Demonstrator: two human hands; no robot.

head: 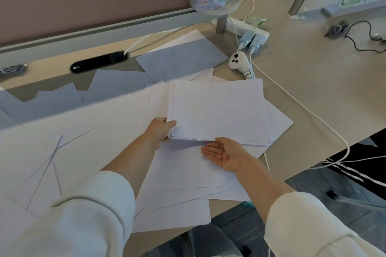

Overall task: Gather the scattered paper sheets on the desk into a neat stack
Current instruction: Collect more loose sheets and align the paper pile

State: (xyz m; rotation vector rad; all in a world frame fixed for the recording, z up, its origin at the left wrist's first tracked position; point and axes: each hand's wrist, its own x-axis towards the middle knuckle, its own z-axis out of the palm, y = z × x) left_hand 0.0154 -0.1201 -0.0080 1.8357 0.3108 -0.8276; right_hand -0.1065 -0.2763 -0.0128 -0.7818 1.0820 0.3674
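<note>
A thick stack of white sheets (219,110) lies at the middle of the desk (313,81), on top of other loose sheets. My left hand (161,129) grips the stack's near-left corner, thumb on top. My right hand (224,155) lies open, palm up, at the stack's near edge with its fingers straight. Loose sheets (183,169) spread under and in front of the stack, more sheets (52,148) fan out to the left, and a few (181,56) sit in shadow by the partition.
A white controller (239,61) and a power strip (244,30) with plugs and white cables lie behind the stack. A black device (98,61) sits by the partition. A shelf post (221,24) holds boxes and a yellow cup. The desk edge runs at the right.
</note>
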